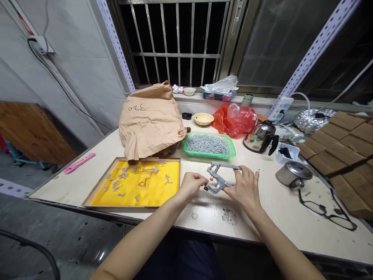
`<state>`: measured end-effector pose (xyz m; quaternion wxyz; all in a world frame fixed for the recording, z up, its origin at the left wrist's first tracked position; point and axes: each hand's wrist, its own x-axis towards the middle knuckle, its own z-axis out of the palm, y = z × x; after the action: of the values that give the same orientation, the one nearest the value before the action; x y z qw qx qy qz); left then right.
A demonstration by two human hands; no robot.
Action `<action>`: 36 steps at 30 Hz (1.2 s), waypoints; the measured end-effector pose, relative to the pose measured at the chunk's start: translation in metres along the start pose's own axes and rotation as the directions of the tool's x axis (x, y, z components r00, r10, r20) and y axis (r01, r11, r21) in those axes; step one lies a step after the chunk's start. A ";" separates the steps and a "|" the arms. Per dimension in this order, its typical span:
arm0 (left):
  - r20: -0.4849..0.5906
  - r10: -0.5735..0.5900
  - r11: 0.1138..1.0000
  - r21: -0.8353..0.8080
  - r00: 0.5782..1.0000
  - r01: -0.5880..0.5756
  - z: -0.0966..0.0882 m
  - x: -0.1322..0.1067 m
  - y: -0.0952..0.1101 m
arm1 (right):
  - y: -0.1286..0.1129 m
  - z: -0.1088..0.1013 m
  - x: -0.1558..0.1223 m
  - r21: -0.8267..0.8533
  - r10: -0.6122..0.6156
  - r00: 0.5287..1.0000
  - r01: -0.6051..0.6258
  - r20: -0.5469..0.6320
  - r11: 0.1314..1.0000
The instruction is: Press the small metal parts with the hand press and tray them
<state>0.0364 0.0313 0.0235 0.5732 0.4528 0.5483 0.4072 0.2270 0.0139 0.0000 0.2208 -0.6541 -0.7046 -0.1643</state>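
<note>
My right hand [245,187] is wrapped around the handles of grey snap-fastener pliers [219,182], held just above the table. The pliers have a spring and a small red tip at the jaws, which point left. My left hand [192,185] is closed in a pinch right at the jaws; whatever is between its fingertips is too small to make out. To the left lies a shallow tray with a yellow lining [157,196], scattered with small silvery metal pieces [122,173]. Behind the pliers sits a green basket [210,156] full of similar small metal pieces [207,144].
A large brown paper bag [151,120] stands behind the tray. Back right are a red plastic bag [234,121], a kettle [258,138] and a metal cup [293,175]. Black glasses [328,212] lie at right beside stacked cardboard boxes [344,144]. A pink tool [79,163] lies far left.
</note>
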 end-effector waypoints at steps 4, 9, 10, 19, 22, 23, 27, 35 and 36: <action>-0.067 0.238 0.967 0.109 0.969 -0.230 0.007 0.049 0.027 | 0.011 0.009 -0.017 -0.015 0.063 0.998 -0.063 0.016 0.998; -0.035 0.363 0.753 0.600 0.931 -0.271 -0.037 0.083 0.051 | 0.013 0.015 -0.036 -0.008 0.046 0.996 -0.045 0.071 0.999; -0.024 0.352 0.670 0.704 0.936 -0.234 -0.052 0.082 0.048 | 0.012 0.015 -0.038 0.000 0.038 0.996 -0.038 0.080 0.999; -0.117 0.246 0.365 0.931 0.962 0.020 -0.152 0.063 -0.001 | -0.016 0.021 -0.019 0.134 -0.027 0.994 0.013 0.103 0.991; -0.109 0.253 0.401 0.916 0.961 -0.002 -0.151 0.062 0.000 | -0.035 0.020 -0.002 0.162 -0.058 0.993 0.042 0.098 0.986; -0.109 0.253 0.467 0.884 0.961 -0.023 -0.147 0.059 0.001 | -0.041 0.018 0.003 0.163 -0.071 0.994 0.057 0.082 0.985; -0.067 0.062 0.963 0.266 0.996 -0.041 -0.122 0.028 0.001 | -0.059 0.012 0.023 0.150 -0.140 0.989 0.132 0.042 0.980; 0.052 -0.112 0.931 -0.345 0.992 0.123 -0.092 -0.007 -0.031 | -0.087 0.013 0.045 0.123 -0.227 0.970 0.215 0.092 0.969; 0.041 -0.112 0.926 -0.359 0.993 0.119 -0.092 -0.006 -0.035 | -0.090 0.014 0.046 0.120 -0.242 0.965 0.229 0.101 0.966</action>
<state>-0.0567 0.0235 -0.0076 0.6750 0.3109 0.4840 0.4620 0.1337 0.0523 0.0181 0.1937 -0.5612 -0.7966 -0.1137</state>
